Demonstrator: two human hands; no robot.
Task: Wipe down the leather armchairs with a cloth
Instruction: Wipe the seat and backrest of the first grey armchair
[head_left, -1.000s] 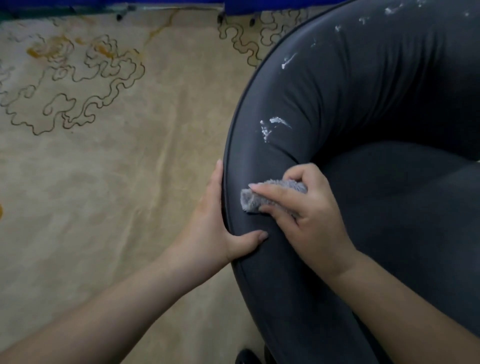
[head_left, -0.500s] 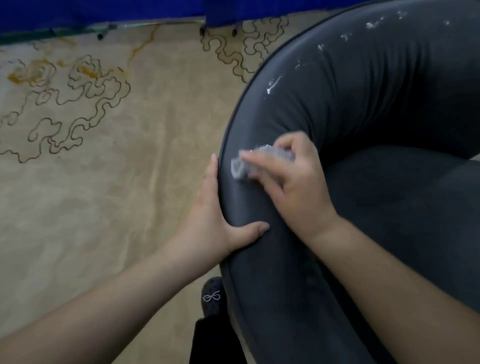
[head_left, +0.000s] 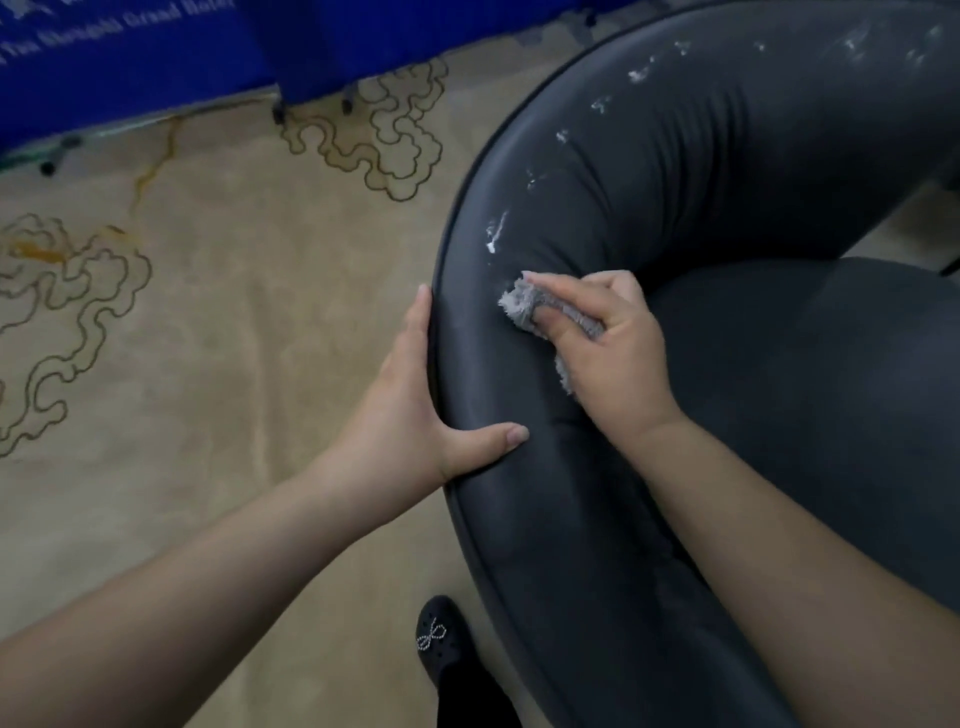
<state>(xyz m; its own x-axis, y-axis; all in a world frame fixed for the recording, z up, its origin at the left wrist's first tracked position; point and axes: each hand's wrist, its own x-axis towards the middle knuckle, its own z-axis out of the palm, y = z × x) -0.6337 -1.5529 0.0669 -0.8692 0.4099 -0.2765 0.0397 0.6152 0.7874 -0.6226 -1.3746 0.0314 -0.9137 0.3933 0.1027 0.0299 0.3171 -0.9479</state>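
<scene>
Far left I see the patterned carpet (head_left: 218, 322), with a blue banner (head_left: 156, 57) along the top edge. Moving in, my left hand (head_left: 415, 410) lies flat against the outer rim of the armchair (head_left: 675, 171), fingers spread along the piping and the thumb hooked over onto the padded roll. That grip is open, holding nothing, just bracing the chair. Below it, my dark shoe (head_left: 441, 644) stands on the carpet right beside the chair base.

Next comes the cloth (head_left: 524, 306), a small grey wad pressed onto the top of the curved arm roll, just below the nearest white smear (head_left: 494, 234). My right hand (head_left: 608, 348) is closed around it, forefinger stretched along its top edge, thumb pinning it from below. More white flecks (head_left: 639, 73) trail up the roll toward the far right, all unwiped. The seat cushion (head_left: 810, 405) lies to the right of my forearm.

My worry: the cloth is bunched so small that little of it meets the leather, so I judge a stroke could smear the residue rather than lift it. A fingernail might also drag on the leather if the wad slips out from under my fingers. If the bracing hand slides off the rounded rim, the chair could shift under my push.
</scene>
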